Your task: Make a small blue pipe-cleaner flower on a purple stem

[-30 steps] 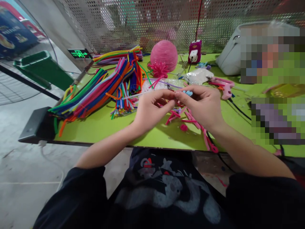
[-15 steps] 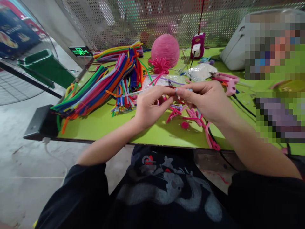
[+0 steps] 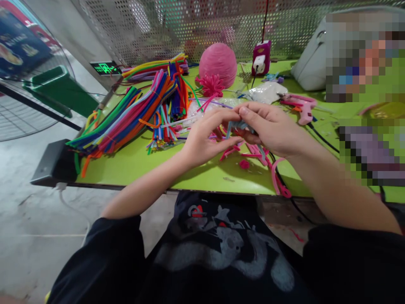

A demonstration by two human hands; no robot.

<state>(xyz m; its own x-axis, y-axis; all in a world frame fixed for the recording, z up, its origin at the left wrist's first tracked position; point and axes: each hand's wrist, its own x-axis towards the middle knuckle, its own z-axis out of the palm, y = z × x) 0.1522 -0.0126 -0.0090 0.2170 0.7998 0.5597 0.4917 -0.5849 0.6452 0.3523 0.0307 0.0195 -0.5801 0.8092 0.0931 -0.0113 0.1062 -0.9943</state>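
Both hands meet above the green tabletop. The left hand and right hand have their fingers pressed together, pinching a short light-blue pipe cleaner between them. Its long axis runs roughly left to right, slightly bent. Loose pink pipe cleaner pieces lie just beneath.

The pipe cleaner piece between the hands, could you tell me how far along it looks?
Done: a pink flower lies finished. In hand: left hand and right hand pinch a light blue pipe cleaner. Left: pink pieces and the uncut bundle lie untouched.
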